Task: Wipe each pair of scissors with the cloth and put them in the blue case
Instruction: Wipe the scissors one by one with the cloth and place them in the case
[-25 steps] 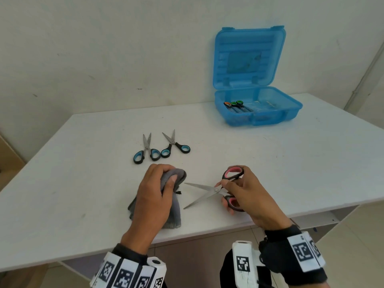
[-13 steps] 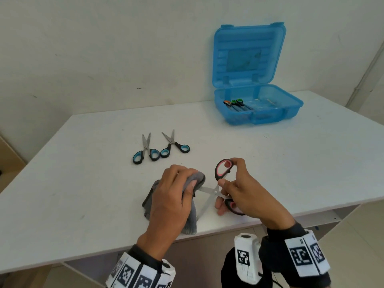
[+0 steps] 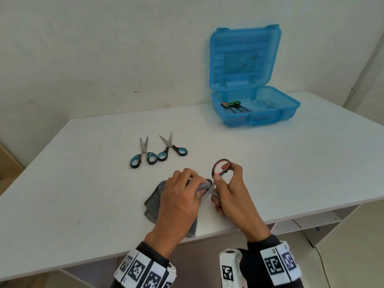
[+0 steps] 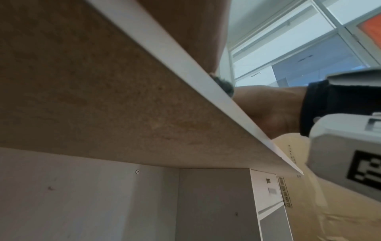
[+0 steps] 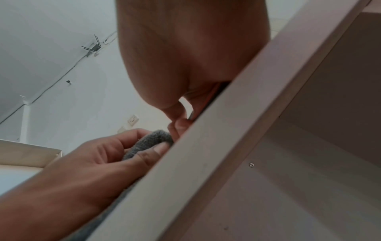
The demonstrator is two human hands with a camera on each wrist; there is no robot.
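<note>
My right hand (image 3: pixel 225 191) grips red-handled scissors (image 3: pixel 219 169) near the table's front edge, one handle loop raised, the blades spread open. My left hand (image 3: pixel 182 194) holds a grey cloth (image 3: pixel 154 201) bunched round one blade, right against the pivot. In the right wrist view the left hand's fingers (image 5: pixel 148 154) pinch the cloth (image 5: pixel 150 143) just above the table edge. Two blue-handled scissors (image 3: pixel 143 155) (image 3: pixel 171 147) lie further back on the table. The blue case (image 3: pixel 255 109) stands open at the back right, with several scissors (image 3: pixel 233 106) inside.
The white table (image 3: pixel 83 183) has bare room to the left and right of my hands. A wall runs behind it. Both wrist views look up from below the table's front edge (image 4: pixel 185 65) at its underside and cabinet panels.
My left hand has slid the cloth rightward along the blade up to the pivot. My right hand has tilted the scissors so the upper handle loop stands higher.
</note>
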